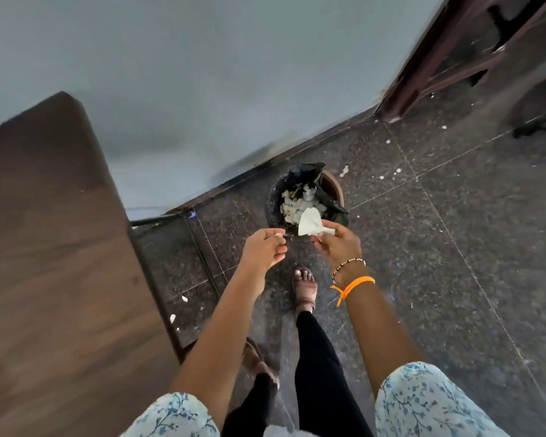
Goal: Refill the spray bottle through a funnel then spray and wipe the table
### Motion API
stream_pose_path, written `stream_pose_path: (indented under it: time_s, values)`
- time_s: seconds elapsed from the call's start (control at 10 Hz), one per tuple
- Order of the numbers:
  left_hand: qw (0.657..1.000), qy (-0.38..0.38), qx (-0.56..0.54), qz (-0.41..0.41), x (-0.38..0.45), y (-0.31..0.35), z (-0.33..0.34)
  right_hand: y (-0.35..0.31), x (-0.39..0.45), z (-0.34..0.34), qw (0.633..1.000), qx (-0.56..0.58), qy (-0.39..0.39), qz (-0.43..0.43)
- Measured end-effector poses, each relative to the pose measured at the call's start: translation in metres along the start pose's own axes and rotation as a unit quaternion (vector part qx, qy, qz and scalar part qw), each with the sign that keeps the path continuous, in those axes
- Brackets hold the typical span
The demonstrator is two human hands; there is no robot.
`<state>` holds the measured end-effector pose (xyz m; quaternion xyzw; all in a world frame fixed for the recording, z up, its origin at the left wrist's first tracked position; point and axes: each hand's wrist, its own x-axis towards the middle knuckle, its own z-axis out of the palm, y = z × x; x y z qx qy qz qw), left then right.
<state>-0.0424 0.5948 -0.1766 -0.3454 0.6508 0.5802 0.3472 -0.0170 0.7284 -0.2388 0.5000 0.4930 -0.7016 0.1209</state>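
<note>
— Over the bin [308,197] by the wall, what does the right hand [339,244] hold?
— A crumpled white tissue [309,224], pinched between thumb and fingers, just above the black liner and the paper scraps inside.
— And the left hand [265,249]?
— Beside it, fingertips drawn together; whether they pinch anything is too small to tell.
— The table [51,263]?
— Its brown top runs along the left, well apart from both hands.

Bin [334,189] against wall, right of table [44,247]; tissue [309,223] seemingly above bin.
</note>
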Motion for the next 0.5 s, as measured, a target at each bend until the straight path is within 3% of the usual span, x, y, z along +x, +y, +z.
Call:
stream_pose_path:
  time_s: [0.2, 0.3, 0.4, 0.5]
  values:
    - [0.997, 0.008, 0.064, -0.033, 0.079, -0.019, 0.016, 0.019, 0.087, 0.006, 0.976, -0.208, 0.059, -0.033]
    - [0.997, 0.02, 0.061, -0.046, 0.111, -0.02, 0.026, 0.021, 0.115, 0.014, 0.965, -0.251, 0.049, -0.056]
    - [0.997, 0.016, 0.056, -0.044, 0.14, -0.025, 0.032, 0.029, 0.143, 0.02, 0.968, -0.25, -0.011, -0.038]
    - [0.997, 0.017, 0.06, -0.044, 0.158, -0.026, 0.035, 0.038, 0.159, 0.023, 0.981, -0.192, -0.004, 0.007]
